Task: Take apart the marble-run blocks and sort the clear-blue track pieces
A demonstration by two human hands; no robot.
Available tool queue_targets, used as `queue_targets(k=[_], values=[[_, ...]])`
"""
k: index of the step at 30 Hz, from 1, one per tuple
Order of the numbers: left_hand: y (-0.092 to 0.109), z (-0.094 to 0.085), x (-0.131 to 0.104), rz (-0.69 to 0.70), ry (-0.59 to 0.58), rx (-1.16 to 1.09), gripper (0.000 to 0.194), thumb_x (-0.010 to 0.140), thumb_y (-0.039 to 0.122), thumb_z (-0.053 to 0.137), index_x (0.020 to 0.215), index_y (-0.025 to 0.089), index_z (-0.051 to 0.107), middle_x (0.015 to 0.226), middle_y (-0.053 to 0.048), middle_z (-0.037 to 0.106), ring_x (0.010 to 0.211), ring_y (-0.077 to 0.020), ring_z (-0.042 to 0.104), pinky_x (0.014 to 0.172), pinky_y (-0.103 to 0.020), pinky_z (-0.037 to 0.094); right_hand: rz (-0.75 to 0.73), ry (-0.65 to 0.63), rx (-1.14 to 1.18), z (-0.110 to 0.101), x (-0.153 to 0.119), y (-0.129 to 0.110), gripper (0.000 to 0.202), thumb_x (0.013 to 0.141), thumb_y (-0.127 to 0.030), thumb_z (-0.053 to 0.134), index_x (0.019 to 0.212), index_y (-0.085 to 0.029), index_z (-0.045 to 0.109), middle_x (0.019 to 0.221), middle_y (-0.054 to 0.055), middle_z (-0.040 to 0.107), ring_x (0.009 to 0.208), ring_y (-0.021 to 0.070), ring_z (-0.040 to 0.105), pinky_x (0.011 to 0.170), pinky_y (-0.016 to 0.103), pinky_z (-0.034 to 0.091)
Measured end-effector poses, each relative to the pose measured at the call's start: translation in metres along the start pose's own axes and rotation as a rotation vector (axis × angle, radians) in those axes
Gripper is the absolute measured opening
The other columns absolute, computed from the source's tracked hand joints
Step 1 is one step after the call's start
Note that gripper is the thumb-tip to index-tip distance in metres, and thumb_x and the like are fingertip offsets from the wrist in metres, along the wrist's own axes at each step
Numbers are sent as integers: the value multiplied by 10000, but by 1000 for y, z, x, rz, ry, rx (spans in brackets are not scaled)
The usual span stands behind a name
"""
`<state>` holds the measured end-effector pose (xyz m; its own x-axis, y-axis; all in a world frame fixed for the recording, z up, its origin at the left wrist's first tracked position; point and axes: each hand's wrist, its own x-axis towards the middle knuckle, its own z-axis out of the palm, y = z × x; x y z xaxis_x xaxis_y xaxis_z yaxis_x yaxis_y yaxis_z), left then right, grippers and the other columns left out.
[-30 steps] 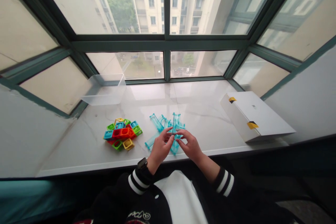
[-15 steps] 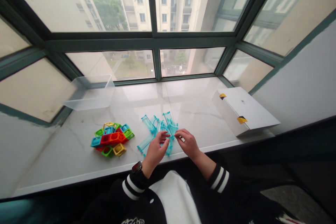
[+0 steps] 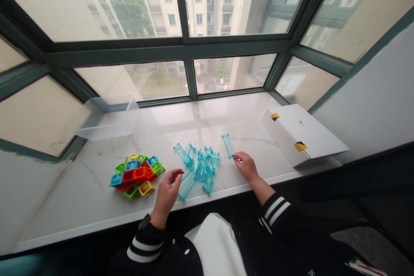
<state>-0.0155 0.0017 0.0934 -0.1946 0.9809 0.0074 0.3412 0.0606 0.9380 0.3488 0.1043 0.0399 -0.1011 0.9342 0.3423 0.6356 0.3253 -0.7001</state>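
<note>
My right hand (image 3: 246,165) pinches the near end of a straight, see-through blue track piece (image 3: 227,145), which points away from me over the sill. My left hand (image 3: 169,187) is at the left side of a heap of see-through blue track pieces (image 3: 202,166), its fingers loosely bent, thumb apart, and nothing visible in them. Straight and curved pieces lie crossed over one another in that heap. Left of my left hand sits a pile of square, hollow blocks (image 3: 139,174) in red, blue, green and yellow.
A clear plastic bin (image 3: 110,131) stands at the back left of the white marbled sill (image 3: 174,120). On the right lies a white box (image 3: 310,131) with yellow-and-black tabs. Green window frames (image 3: 168,54) border the sill behind, and its front edge runs close to me.
My right hand has moved right, carrying a straight track piece out of the heap. My left hand has moved left, towards the coloured blocks.
</note>
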Motion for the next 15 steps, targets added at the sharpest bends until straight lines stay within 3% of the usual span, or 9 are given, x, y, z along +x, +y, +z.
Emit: queue_targets(k=[7, 15], values=[[-11, -7, -6, -52, 22, -20, 455, 933, 595, 613, 1142, 197, 682, 1119, -114, 780, 1097, -284, 749, 999, -443, 591, 5, -81, -107, 26, 17, 13, 262, 917, -136, 586, 1012, -259, 797, 1061, 48, 786, 1035, 249, 710, 992, 417, 542], [-13, -5, -6, -65, 19, -54, 432, 924, 576, 637, 1127, 201, 706, 1105, -114, 780, 1074, -289, 748, 971, -446, 590, 28, -140, -187, 46, 24, 15, 259, 932, -117, 612, 1032, -255, 807, 1075, 49, 779, 1041, 240, 670, 1001, 371, 493]])
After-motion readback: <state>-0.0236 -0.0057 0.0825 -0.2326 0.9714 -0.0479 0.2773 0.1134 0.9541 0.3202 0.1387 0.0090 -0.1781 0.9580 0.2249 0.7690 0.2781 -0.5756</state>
